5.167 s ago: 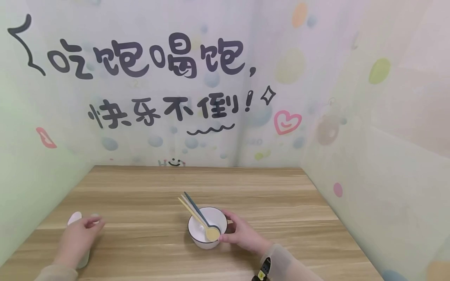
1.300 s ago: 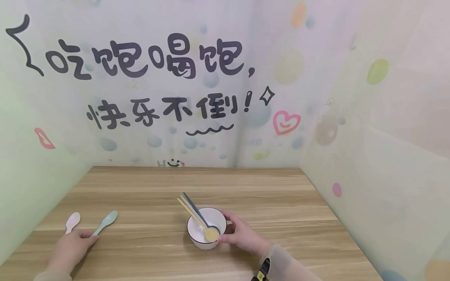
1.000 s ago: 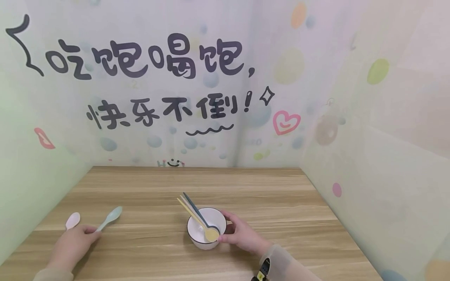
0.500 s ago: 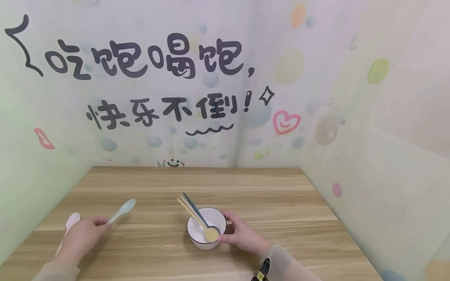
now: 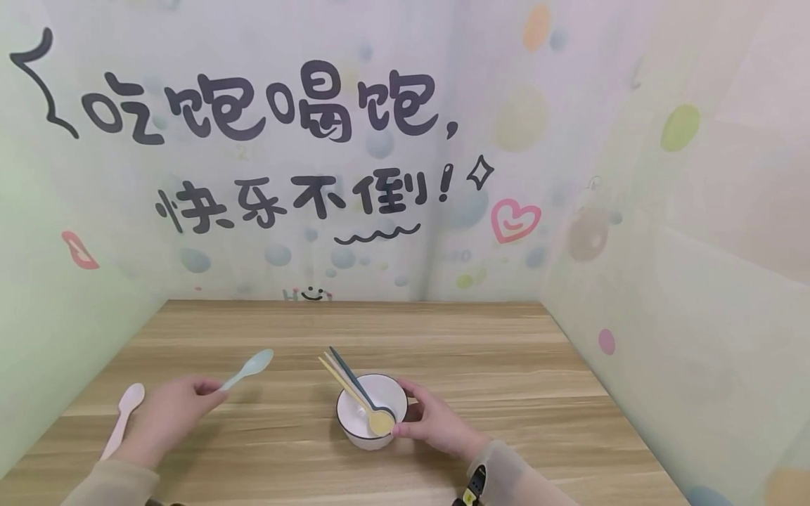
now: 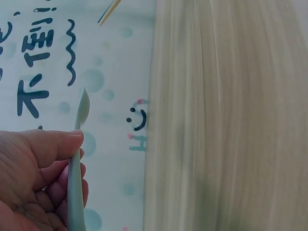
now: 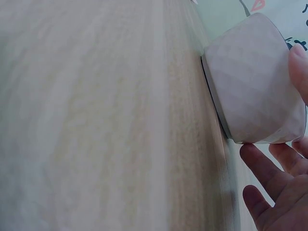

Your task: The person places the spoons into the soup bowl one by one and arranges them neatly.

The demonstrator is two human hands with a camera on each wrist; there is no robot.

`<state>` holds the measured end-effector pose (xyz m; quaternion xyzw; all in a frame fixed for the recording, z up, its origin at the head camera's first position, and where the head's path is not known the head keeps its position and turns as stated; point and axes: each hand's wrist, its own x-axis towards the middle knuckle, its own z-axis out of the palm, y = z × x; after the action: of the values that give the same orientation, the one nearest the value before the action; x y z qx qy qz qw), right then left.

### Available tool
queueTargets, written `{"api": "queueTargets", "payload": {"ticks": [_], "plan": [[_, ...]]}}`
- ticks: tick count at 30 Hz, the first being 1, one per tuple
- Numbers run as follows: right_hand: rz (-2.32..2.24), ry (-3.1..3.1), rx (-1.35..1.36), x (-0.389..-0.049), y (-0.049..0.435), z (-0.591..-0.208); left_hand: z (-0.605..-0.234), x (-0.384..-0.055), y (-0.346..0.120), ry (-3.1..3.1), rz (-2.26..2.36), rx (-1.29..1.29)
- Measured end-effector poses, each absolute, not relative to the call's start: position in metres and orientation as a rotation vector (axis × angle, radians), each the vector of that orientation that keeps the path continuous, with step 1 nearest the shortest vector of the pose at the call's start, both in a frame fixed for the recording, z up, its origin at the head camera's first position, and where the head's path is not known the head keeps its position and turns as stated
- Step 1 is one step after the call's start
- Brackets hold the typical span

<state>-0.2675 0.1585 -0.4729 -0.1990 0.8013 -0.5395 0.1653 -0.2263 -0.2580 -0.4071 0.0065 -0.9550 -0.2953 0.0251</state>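
Observation:
My left hand (image 5: 171,418) pinches a pale blue-green spoon (image 5: 258,362) between thumb and fingers, its bowl end pointing right and away. In the left wrist view the thumb presses the spoon's handle (image 6: 75,187) against the curled fingers. A white bowl (image 5: 363,441) with a dark rim stands on the table. My right hand (image 5: 439,424) grips its right side, thumb at the rim; the right wrist view shows the faceted outer wall (image 7: 255,82) with fingers around it. Inside the bowl lean a yellow spoon (image 5: 382,422), a dark blue spoon (image 5: 350,371) and a thin pale handle between them, mostly hidden.
A pale pink spoon (image 5: 129,404) lies on the wooden table (image 5: 493,365) at the left, beside my left forearm. Printed walls (image 5: 285,253) enclose the table at the back and on both sides.
My left hand has taken up the pale blue-green spoon from the left and moved it rightward and away, toward the bowl. More of the pink spoon is uncovered. The right hand and bowl keep their place.

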Motion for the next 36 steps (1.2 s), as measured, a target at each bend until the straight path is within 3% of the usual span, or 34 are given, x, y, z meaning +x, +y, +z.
{"api": "queueTargets", "payload": {"ticks": [36], "plan": [[-1.586, 2.259, -0.6, -0.265, 0.157, -0.47, -0.375, -0.231, -0.191, -2.93, -0.982, -0.227]]}}
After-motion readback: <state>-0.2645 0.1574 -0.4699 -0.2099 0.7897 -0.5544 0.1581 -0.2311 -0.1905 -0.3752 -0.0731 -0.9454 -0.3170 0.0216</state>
